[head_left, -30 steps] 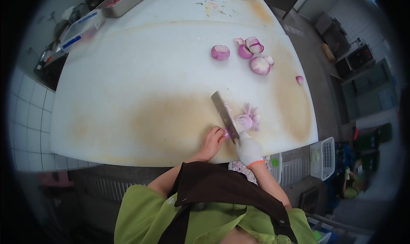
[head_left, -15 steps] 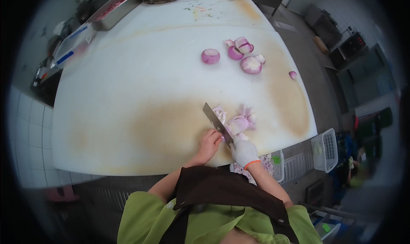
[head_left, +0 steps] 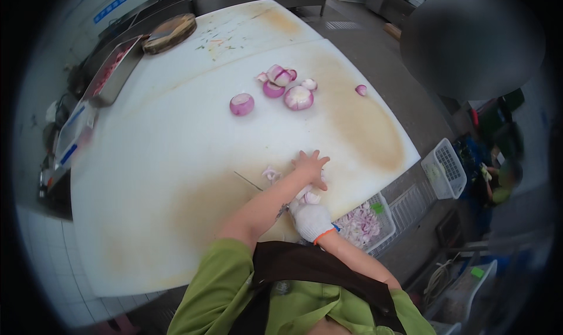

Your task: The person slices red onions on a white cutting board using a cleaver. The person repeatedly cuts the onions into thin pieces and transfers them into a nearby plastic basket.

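Note:
My left hand [head_left: 311, 168] is bare, fingers spread wide over a small heap of cut purple onion [head_left: 309, 196] that it partly covers. My right hand [head_left: 314, 222], in a white knitted glove with an orange cuff, is closed around the handle of a knife. The thin blade [head_left: 248, 181] lies low over the table, pointing far left; my left forearm crosses above it and hides its middle. Thin onion slices [head_left: 271, 174] sit beside the blade. Farther off are a peeled purple onion [head_left: 241, 104], a larger whitish-purple onion [head_left: 298, 98] and stacked onion pieces [head_left: 280, 76].
Below the table's right front edge stands a basket of chopped onion [head_left: 360, 226]; a white basket [head_left: 446, 171] is farther right. One onion piece [head_left: 361, 90] lies near the white table's [head_left: 152, 135] right edge. A metal tray [head_left: 115, 74] and round wooden board [head_left: 170, 34] are far left.
My left hand has left the knife's side and reached rightward across it, opening over the onion pieces. The knife has turned flatter and shifted left. The view has turned, too.

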{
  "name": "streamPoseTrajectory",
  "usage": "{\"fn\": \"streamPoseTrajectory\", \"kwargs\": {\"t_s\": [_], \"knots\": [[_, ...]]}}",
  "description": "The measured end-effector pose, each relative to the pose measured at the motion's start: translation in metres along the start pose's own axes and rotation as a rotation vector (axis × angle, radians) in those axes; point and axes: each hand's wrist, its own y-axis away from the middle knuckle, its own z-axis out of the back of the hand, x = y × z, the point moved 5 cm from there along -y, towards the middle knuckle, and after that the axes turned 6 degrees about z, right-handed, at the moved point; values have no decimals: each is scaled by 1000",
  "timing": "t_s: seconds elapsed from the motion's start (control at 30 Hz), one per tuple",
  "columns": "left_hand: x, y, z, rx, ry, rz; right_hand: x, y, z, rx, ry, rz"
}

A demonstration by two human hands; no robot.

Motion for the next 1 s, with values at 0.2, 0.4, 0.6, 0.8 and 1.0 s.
{"fn": "streamPoseTrajectory", "kwargs": {"t_s": [0.2,0.4,0.6,0.8,1.0], "knots": [[4,-65,-41,-74,-19,-95,-7,-1,4,-24,-56,-54],[63,-97,-8,-210,433,-54,5,-6,24,39,-116,-31],[116,-36,105,-38,1109,178,29,-16,18,208,-264,16],[157,61,81,272,1014,230,-17,-8,-12,148,-397,-116],[156,100,-48,528,623,274,-68,7,4,107,-213,-360]]}}
